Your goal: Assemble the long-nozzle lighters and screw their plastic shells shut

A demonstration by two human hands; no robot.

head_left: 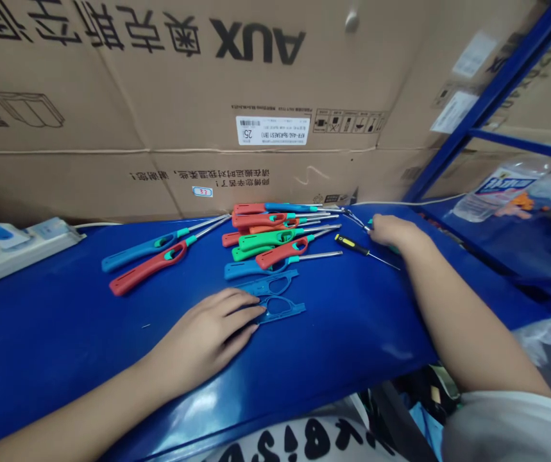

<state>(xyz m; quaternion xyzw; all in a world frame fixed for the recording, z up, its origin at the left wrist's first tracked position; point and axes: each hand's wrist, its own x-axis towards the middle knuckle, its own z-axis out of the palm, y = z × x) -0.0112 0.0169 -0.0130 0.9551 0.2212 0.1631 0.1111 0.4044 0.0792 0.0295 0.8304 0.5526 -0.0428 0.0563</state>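
Observation:
My left hand (224,321) lies palm down on the blue table, fingers stretched over two blue plastic lighter casing halves (282,309). Their loop ends show beyond the fingertips; the handle ends are partly under the hand. At the right, my right hand (393,232) is closed around a thin metal piece (358,220) with teal parts, its kind unclear. Just below and left of this hand lies a yellow-and-black screwdriver (352,244). A pile of long-necked lighters (268,240) in red, green, blue and orange lies between the hands, at the back.
A blue lighter (135,251) and a red lighter (147,268) lie apart at left. A white power strip (20,250) stands at the left edge. A large cardboard box (183,96) walls the back. Blue rack posts (487,90) and a plastic bag (501,189) are at right, near another person's hand.

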